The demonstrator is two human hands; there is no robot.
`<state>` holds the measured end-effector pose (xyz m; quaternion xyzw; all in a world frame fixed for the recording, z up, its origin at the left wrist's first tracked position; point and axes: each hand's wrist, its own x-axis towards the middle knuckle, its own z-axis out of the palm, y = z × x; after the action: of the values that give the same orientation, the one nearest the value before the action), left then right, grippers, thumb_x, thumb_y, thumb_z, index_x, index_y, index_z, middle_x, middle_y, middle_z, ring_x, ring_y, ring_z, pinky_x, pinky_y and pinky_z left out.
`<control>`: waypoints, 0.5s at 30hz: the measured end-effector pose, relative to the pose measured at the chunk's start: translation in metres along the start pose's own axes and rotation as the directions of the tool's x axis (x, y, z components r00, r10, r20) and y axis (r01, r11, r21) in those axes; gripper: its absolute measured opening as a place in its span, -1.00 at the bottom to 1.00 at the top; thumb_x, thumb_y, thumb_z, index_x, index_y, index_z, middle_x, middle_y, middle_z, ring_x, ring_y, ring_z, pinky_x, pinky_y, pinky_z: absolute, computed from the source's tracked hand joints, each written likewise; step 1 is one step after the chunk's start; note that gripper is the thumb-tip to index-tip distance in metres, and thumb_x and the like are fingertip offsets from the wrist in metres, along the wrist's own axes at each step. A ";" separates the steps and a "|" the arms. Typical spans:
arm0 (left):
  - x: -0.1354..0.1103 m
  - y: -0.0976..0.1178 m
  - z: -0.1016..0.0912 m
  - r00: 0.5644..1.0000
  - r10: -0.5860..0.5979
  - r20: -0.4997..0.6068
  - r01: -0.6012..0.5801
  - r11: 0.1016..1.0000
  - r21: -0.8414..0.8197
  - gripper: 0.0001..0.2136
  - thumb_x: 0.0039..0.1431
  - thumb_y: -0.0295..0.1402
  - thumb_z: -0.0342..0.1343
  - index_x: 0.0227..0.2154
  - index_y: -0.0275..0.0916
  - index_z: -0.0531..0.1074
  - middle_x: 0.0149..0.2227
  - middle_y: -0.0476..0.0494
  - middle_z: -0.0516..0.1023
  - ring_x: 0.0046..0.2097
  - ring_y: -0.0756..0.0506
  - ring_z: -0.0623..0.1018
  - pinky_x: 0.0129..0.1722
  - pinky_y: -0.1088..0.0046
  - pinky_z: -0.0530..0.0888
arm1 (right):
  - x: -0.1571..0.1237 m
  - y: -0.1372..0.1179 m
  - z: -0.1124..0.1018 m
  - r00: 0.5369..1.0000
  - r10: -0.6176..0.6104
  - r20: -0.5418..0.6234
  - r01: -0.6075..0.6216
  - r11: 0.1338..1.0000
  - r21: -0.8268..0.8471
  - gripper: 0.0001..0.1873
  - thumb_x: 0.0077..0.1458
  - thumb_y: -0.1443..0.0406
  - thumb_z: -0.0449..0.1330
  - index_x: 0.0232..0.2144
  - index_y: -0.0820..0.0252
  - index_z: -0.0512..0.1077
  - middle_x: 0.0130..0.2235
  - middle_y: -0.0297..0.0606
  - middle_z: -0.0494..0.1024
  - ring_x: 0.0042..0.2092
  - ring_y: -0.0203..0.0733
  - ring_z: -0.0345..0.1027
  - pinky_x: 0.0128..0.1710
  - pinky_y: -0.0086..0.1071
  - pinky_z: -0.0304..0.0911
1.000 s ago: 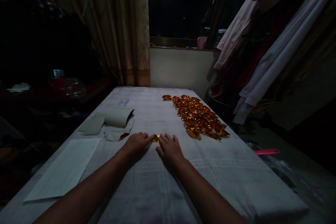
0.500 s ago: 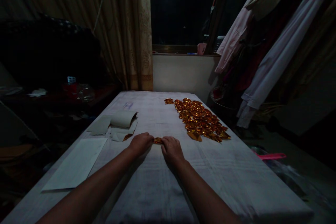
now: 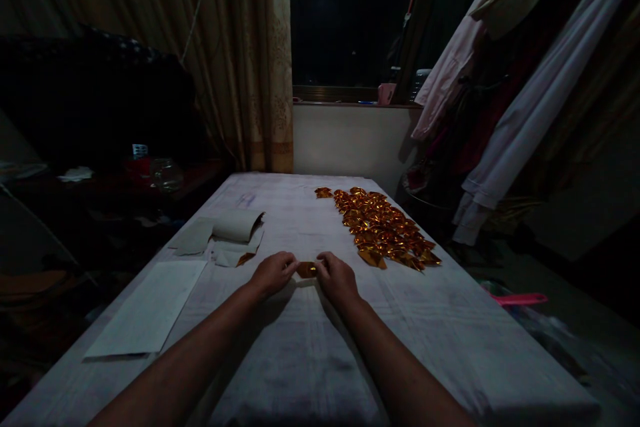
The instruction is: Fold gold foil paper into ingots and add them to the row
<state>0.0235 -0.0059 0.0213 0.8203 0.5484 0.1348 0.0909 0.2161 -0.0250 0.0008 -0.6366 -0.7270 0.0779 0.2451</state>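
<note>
A small folded piece of gold foil paper [image 3: 307,269] is held just above the cloth-covered table [image 3: 310,360]. My left hand [image 3: 273,272] pinches its left end, and my right hand [image 3: 338,276] grips the right end between thumb and fingers. Beyond my right hand lies a spread pile of folded gold foil pieces [image 3: 383,227], with one piece [image 3: 323,193] at its far left edge. Left of my left hand are sheets of pale-backed paper [image 3: 235,225], one curled over, with a gold underside showing at a corner.
A flat white rectangular sheet [image 3: 147,310] lies at the table's left. A dark side table with a glass jar [image 3: 167,175] stands further left. Clothes [image 3: 530,107] hang at the right, above a pink handle [image 3: 523,299] beside the table. A pink cup [image 3: 386,93] sits on the windowsill.
Both hands have turned the foil piece so that a broader, flat gold face shows. My right hand has shifted slightly right. The pile and the paper sheets lie as before.
</note>
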 end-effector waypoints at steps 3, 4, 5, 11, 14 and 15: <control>0.007 0.002 0.005 0.998 -0.065 0.003 0.064 0.997 0.032 -0.76 0.31 -0.28 0.01 -0.38 -0.21 0.54 -0.32 -0.14 0.58 -0.23 -0.13 0.54 -0.24 0.40 0.36 | 0.010 0.009 0.001 0.997 0.080 0.015 -0.080 0.997 -0.005 -0.81 0.29 0.25 0.10 -0.16 0.07 0.52 -0.26 -0.34 0.66 -0.24 -0.23 0.49 -0.29 -0.43 0.18; 0.008 0.002 0.006 0.997 -0.079 -0.004 0.079 0.996 0.046 -0.78 0.28 -0.29 0.04 -0.39 -0.21 0.53 -0.30 -0.16 0.58 -0.19 -0.16 0.53 -0.21 0.37 0.35 | 0.012 0.012 0.001 0.996 0.092 0.020 -0.092 0.996 -0.011 -0.82 0.27 0.26 0.12 -0.22 0.07 0.53 -0.26 -0.33 0.66 -0.23 -0.22 0.49 -0.27 -0.42 0.18; 0.009 0.002 0.008 0.996 -0.089 -0.015 0.089 0.994 0.058 -0.81 0.27 -0.30 0.05 -0.38 -0.21 0.53 -0.28 -0.19 0.57 -0.16 -0.18 0.52 -0.16 0.34 0.35 | 0.014 0.014 0.002 0.995 0.097 0.023 -0.096 0.995 -0.018 -0.83 0.27 0.27 0.13 -0.26 0.08 0.54 -0.25 -0.30 0.66 -0.21 -0.20 0.49 -0.24 -0.40 0.18; 0.002 0.003 0.018 0.987 -0.128 -0.101 0.136 0.988 0.074 -0.91 0.24 -0.33 0.09 -0.31 -0.20 0.46 -0.16 -0.20 0.52 -0.03 -0.21 0.46 -0.01 0.27 0.30 | 0.008 0.010 0.007 0.999 0.021 0.024 -0.020 0.999 -0.040 -0.67 0.34 0.29 0.01 0.03 0.19 0.49 0.05 -0.09 0.58 0.09 -0.06 0.39 0.09 -0.24 0.16; -0.001 0.002 0.024 0.979 -0.151 -0.140 0.161 0.985 0.063 -0.93 0.26 -0.33 0.08 -0.25 -0.19 0.41 -0.15 -0.16 0.51 -0.01 -0.20 0.45 0.03 0.26 0.29 | -0.003 -0.001 0.009 0.972 -0.179 0.152 0.187 0.982 -0.039 -0.51 0.34 0.26 0.02 0.27 0.20 0.29 0.31 -0.09 0.32 0.34 -0.05 0.11 0.32 -0.13 -0.07; -0.001 0.001 0.026 0.976 -0.158 -0.152 0.169 0.984 0.059 -0.92 0.27 -0.33 0.08 -0.23 -0.18 0.40 -0.14 -0.15 0.50 0.00 -0.19 0.44 0.05 0.25 0.28 | -0.007 -0.004 0.009 0.942 -0.247 0.227 0.262 0.964 -0.037 -0.47 0.34 0.22 0.01 0.31 0.22 0.23 0.35 -0.08 0.24 0.38 -0.03 0.03 0.36 -0.06 -0.16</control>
<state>0.0323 -0.0073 -0.0033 0.7630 0.6237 0.1669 0.0318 0.2086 -0.0301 -0.0074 -0.5326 -0.8280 0.0913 0.1498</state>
